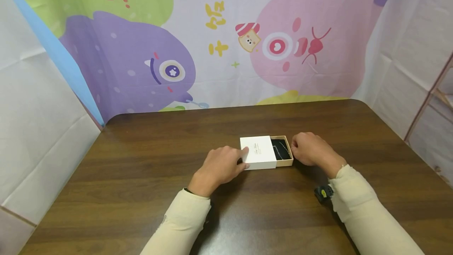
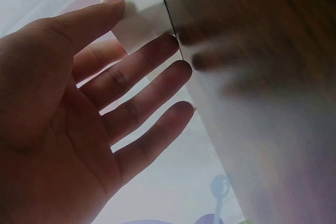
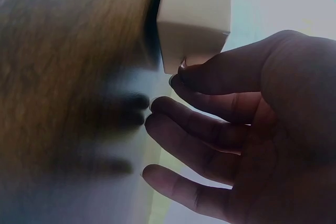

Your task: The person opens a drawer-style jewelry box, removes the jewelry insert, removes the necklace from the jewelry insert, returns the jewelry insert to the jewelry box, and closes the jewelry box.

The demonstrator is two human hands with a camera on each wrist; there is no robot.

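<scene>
A white jewelry box (image 1: 258, 152) with small gold lettering lies on the table, its inner tray (image 1: 284, 163) slid partly out to the right. On the tray's black insert rests a thin silver chain (image 1: 277, 152). My left hand (image 1: 221, 164) grips the left end of the white sleeve between thumb and fingers; in the left wrist view its other fingers are spread. At the tray's right end is my right hand (image 1: 308, 149), thumb and index finger (image 3: 197, 95) pinched together at the tray's end wall. Whatever lies between those two fingertips is hidden.
The brown wood-grain table (image 1: 170, 129) extends around the box. Behind it hangs a cartoon-printed cloth (image 1: 223, 78), with pale panels (image 1: 396, 50) at the sides. A dark wrist device (image 1: 323, 194) hangs at the right cuff.
</scene>
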